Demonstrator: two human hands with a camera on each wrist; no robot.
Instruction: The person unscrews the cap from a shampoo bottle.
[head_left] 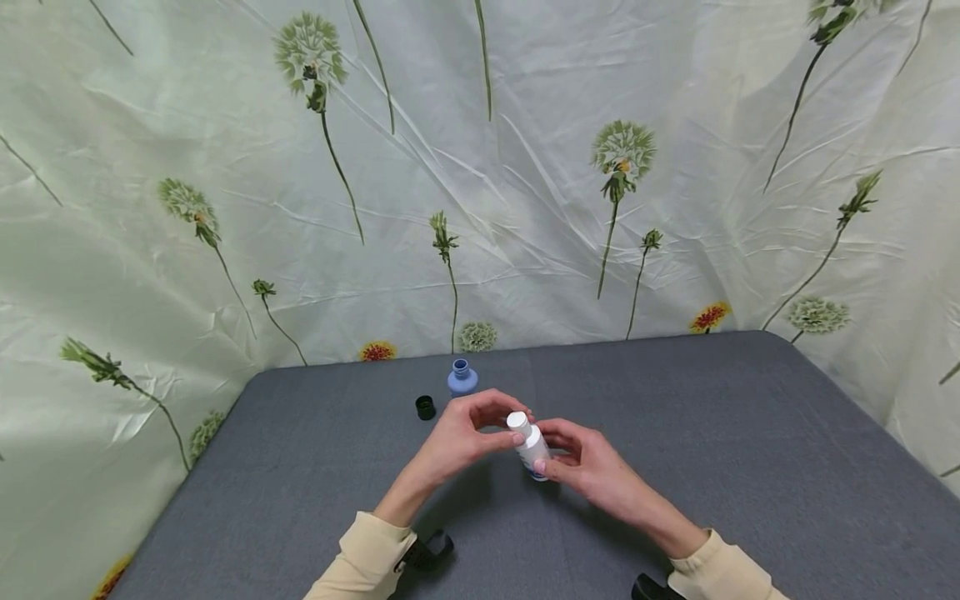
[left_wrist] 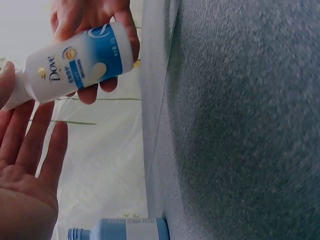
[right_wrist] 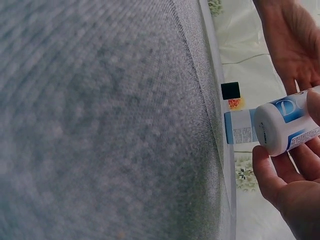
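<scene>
A small white Dove bottle (head_left: 536,452) with a blue label is held up over the table, tilted, its cap end up in the head view. My right hand (head_left: 592,468) grips its body near the base, thumb on the near side. At the other end, my left hand (head_left: 467,435) pinches the white cap (head_left: 517,420) between thumb and fingers. In the left wrist view the bottle's printed front (left_wrist: 75,65) shows, with the cap partly out of frame. The right wrist view shows the bottle's round white base (right_wrist: 267,131).
An uncapped blue bottle (head_left: 462,381) stands on the grey table (head_left: 712,417) behind my left hand. Left of it sits a black cap (head_left: 425,407). A floral cloth (head_left: 525,192) hangs along the table's back edge. A dark strap device (head_left: 429,552) is at my left wrist.
</scene>
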